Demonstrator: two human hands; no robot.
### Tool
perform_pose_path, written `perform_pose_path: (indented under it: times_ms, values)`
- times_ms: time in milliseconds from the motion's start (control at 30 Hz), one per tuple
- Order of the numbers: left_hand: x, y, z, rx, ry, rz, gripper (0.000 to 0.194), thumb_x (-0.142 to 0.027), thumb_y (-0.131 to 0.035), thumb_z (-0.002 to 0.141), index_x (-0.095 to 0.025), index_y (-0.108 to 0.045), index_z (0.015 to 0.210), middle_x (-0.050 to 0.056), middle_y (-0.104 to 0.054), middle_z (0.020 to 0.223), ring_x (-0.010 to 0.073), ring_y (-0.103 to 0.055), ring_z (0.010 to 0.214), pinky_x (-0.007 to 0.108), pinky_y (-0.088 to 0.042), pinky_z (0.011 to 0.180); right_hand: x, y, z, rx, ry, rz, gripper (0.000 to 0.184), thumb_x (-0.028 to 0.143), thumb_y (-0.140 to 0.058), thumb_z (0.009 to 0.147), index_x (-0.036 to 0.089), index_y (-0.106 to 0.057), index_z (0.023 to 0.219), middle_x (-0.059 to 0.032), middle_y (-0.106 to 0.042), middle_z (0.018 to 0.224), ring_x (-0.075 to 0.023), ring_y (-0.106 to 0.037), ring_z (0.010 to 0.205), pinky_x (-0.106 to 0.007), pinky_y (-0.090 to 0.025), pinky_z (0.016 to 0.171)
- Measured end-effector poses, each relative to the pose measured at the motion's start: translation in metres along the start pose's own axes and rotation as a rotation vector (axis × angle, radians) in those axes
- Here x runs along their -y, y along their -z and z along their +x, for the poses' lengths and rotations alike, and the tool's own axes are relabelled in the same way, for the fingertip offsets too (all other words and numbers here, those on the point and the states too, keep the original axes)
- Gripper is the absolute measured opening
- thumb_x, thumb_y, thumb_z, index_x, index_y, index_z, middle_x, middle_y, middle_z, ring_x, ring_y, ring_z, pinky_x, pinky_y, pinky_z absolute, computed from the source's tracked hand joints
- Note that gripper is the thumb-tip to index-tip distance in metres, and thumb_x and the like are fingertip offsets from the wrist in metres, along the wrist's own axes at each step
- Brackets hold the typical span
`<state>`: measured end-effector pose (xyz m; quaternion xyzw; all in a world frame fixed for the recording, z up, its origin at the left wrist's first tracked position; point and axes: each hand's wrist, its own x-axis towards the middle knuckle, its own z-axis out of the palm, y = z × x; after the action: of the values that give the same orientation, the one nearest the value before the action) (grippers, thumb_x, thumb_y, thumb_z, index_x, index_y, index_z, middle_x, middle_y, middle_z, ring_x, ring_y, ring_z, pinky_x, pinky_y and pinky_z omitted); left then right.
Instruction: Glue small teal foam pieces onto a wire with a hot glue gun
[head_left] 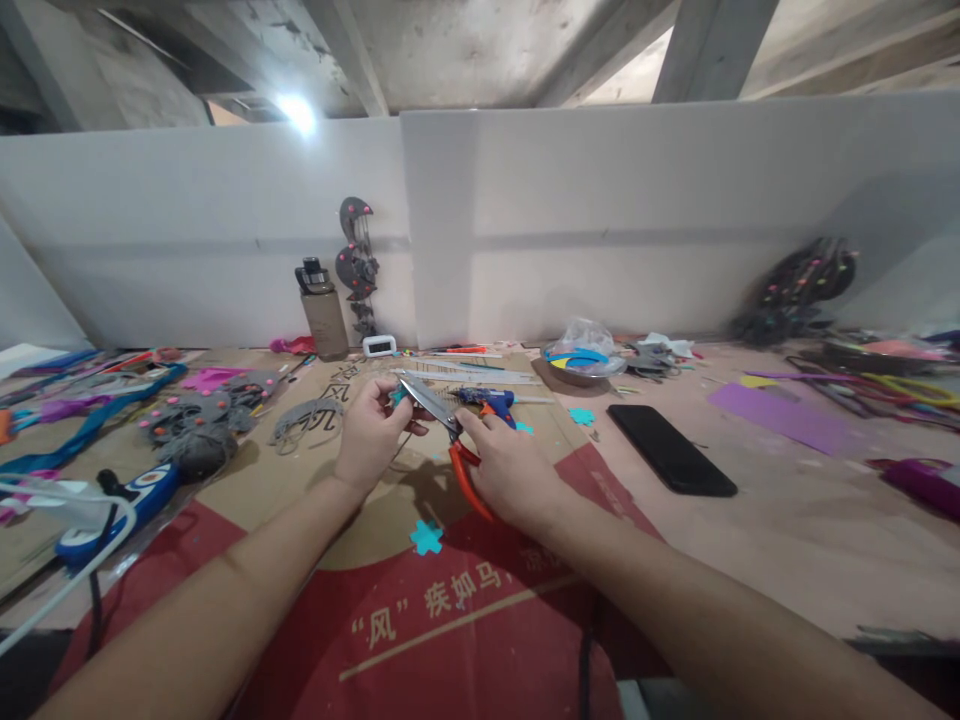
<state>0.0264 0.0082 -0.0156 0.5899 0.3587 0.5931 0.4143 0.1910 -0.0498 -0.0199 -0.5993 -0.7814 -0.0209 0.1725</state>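
My right hand [510,465] is closed around the red handles of a pair of scissors [429,400], whose metal blades point up and left. The blades reach the fingertips of my left hand [375,430], which pinch a small teal cutout [398,397]. Part of that cutout is hidden by fingers and blades. Below my hands, a teal flower-shaped cutout [427,537] lies on the red and brown cardboard [300,600]. Just beyond my right hand is a blue glue gun [498,403]. Another teal cutout [581,416] rests to its right.
A black phone [671,450] and purple sheet [780,418] lie on the right. On the left are a blue power strip [120,515], grey yarn [202,450] and grey felt pieces [210,400]. A bottle [322,310] and a bowl [581,365] stand near the white panel [525,220].
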Motion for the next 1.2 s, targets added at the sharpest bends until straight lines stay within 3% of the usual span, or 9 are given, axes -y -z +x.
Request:
perform_pose_path:
  times_ms: [533,700,833,933,1067,1200]
  values:
    - [-0.001,0.001,0.000,0.004,0.027,-0.030,0.024,-0.029,-0.064,0.072,-0.017,-0.048,0.085,0.001,-0.063,0.074,0.0175,-0.067,0.066,0.026,-0.055,0.051,-0.001,0.001,0.000,-0.009,-0.004,0.024,0.043,0.033,-0.036,0.088,0.019,-0.042,0.128,-0.0137,-0.060,0.106,-0.0242,-0.061,0.085,-0.034,-0.044,0.073]
    - [0.001,0.004,0.002,0.019,0.063,-0.075,0.026,-0.030,-0.065,0.072,-0.017,-0.048,0.086,0.004,-0.066,0.083,0.0182,-0.068,0.070,0.024,-0.052,0.052,-0.008,-0.004,0.004,-0.041,0.024,0.251,0.036,0.025,-0.042,0.085,0.021,-0.049,0.120,-0.0092,-0.064,0.102,-0.0202,-0.060,0.090,-0.028,-0.044,0.077]
    - [0.003,0.008,0.005,0.017,0.055,-0.114,0.024,-0.030,-0.065,0.072,-0.016,-0.051,0.087,0.006,-0.066,0.089,0.0173,-0.068,0.070,0.022,-0.049,0.049,-0.015,-0.008,0.009,-0.109,0.054,0.421,0.041,0.026,-0.042,0.086,0.018,-0.044,0.126,-0.0100,-0.059,0.115,-0.0187,-0.055,0.102,-0.029,-0.041,0.087]
    - [0.003,0.009,0.006,0.011,0.042,-0.126,0.023,-0.028,-0.065,0.072,-0.017,-0.052,0.088,0.005,-0.066,0.090,0.0164,-0.067,0.068,0.022,-0.047,0.049,-0.014,-0.009,0.010,-0.134,0.034,0.397,0.046,0.027,-0.042,0.086,0.016,-0.038,0.131,-0.0128,-0.053,0.119,-0.0193,-0.052,0.104,-0.031,-0.040,0.090]
    - [0.002,0.009,0.007,0.009,0.028,-0.131,0.021,-0.027,-0.066,0.071,-0.018,-0.054,0.086,0.002,-0.064,0.081,0.0146,-0.065,0.067,0.022,-0.047,0.051,-0.010,-0.008,0.006,-0.095,0.051,0.347,0.042,0.030,-0.042,0.087,0.019,-0.041,0.128,-0.0101,-0.054,0.109,-0.0176,-0.054,0.093,-0.028,-0.042,0.082]
    - [0.003,0.011,0.009,0.021,0.001,-0.167,0.019,-0.026,-0.068,0.070,-0.019,-0.058,0.084,0.000,-0.063,0.078,0.0113,-0.060,0.063,0.023,-0.048,0.055,-0.009,-0.006,0.003,-0.087,0.075,0.286,0.042,0.033,-0.044,0.086,0.022,-0.043,0.126,-0.0096,-0.054,0.110,-0.0185,-0.054,0.094,-0.028,-0.041,0.081]
